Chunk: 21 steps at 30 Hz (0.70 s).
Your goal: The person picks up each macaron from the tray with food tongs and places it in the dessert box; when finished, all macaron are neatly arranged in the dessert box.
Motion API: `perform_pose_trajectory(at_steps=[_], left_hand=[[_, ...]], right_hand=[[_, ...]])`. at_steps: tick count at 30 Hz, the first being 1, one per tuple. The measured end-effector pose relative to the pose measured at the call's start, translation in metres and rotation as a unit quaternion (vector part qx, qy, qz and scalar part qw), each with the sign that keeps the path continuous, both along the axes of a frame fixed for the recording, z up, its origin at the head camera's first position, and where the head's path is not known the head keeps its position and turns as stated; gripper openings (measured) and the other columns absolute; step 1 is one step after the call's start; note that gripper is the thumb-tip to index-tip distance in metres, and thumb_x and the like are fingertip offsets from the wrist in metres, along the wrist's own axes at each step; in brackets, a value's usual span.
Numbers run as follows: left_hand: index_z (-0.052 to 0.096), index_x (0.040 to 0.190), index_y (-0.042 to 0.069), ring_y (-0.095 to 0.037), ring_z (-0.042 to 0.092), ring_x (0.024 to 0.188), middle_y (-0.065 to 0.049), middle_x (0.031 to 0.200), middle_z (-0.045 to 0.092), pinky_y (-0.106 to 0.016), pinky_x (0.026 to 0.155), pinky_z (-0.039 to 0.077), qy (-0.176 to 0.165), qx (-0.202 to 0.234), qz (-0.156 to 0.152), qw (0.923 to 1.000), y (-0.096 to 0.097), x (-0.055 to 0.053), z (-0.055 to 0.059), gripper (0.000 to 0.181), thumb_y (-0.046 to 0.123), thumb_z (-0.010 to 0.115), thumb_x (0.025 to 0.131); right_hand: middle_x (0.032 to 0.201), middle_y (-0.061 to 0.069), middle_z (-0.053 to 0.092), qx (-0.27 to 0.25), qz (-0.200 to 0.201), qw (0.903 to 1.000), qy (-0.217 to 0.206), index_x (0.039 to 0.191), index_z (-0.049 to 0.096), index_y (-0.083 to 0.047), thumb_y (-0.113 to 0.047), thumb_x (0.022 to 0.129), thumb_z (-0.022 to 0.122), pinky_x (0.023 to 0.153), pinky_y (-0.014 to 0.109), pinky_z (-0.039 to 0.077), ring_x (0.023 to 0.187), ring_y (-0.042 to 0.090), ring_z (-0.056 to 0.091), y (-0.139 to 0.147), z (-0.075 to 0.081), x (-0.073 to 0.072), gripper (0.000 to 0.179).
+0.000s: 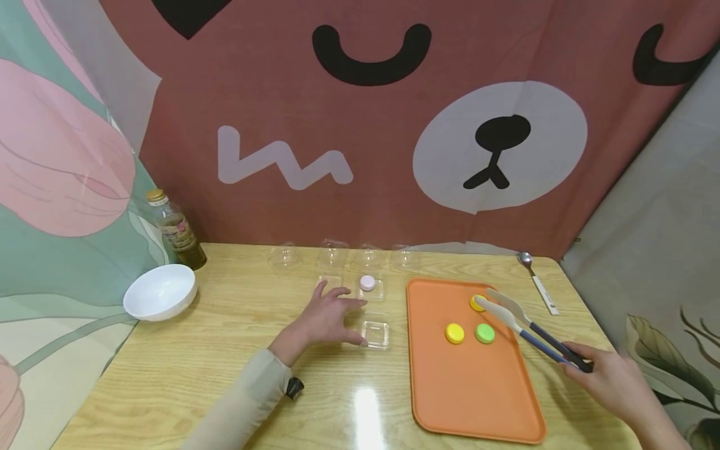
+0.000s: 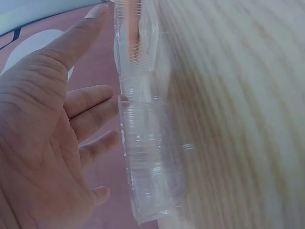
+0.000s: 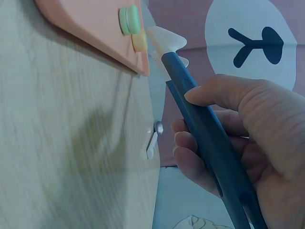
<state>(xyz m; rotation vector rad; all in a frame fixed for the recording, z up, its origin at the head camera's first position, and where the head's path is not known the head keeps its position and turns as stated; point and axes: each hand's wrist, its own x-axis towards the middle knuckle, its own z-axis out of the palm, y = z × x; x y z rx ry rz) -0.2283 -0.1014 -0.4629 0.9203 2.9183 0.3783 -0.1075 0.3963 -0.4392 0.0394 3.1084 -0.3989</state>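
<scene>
My left hand (image 1: 327, 317) is spread with nothing in its grip, its thumb right at a small clear plastic box (image 1: 375, 335). Just beyond its fingertips, a pale pink macaron (image 1: 367, 283) sits in another clear box. My right hand (image 1: 610, 380) grips tongs (image 3: 200, 119) with blue handles and cream tips. In the head view, the parted tips overlap the far yellow macaron (image 1: 476, 304) on the orange tray (image 1: 478, 394). A second yellow macaron (image 1: 455, 334) and a green macaron (image 1: 485, 333) lie nearer on that tray.
Several clear plastic pieces (image 1: 334, 255) line the table's back edge. To the left are a white bowl (image 1: 160, 292) and a bottle of dark liquid (image 1: 181, 234). A white-handled spoon (image 1: 541, 287) lies right of the tray. A patterned curtain (image 1: 360, 206) hangs directly behind the table.
</scene>
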Motion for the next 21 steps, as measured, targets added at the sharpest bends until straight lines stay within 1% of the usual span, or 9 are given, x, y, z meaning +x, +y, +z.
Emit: perform_pose_trajectory(at_steps=[9,13,21], left_hand=[[0.06,0.142,0.028,-0.026,0.046,0.143,0.012,0.139,0.064,-0.065,0.124,0.009,-0.022,0.007,-0.003,0.9997,0.004,0.0022,-0.0042,0.083,0.067,0.081,0.072],[0.058,0.144,0.028,-0.026,0.046,0.142,0.012,0.141,0.063,-0.066,0.124,0.008,-0.025,0.006,-0.008,0.9997,0.0052,0.0035,-0.0046,0.085,0.066,0.081,0.072],[0.063,0.139,0.024,-0.024,0.051,0.136,0.011,0.135,0.067,-0.067,0.123,0.011,-0.02,0.009,-0.009,0.9997,0.0074,0.0048,-0.0054,0.079,0.064,0.082,0.073]], right_hand=[[0.056,-0.006,0.039,-0.012,-0.021,0.9995,-0.022,0.13,0.064,0.004,-0.03,0.093,0.071,0.051,0.027,0.023,0.05,0.012,0.032,0.0001,-0.0024,0.0018,0.051],[0.054,-0.006,0.037,-0.015,-0.02,0.9993,-0.026,0.131,0.064,0.004,-0.029,0.093,0.071,0.049,0.026,0.024,0.047,0.01,0.031,-0.0003,-0.0031,0.0023,0.05],[0.051,-0.007,0.036,-0.017,-0.014,0.9994,-0.025,0.131,0.065,0.002,-0.03,0.093,0.071,0.048,0.027,0.024,0.046,0.009,0.029,-0.0011,-0.0072,0.0036,0.051]])
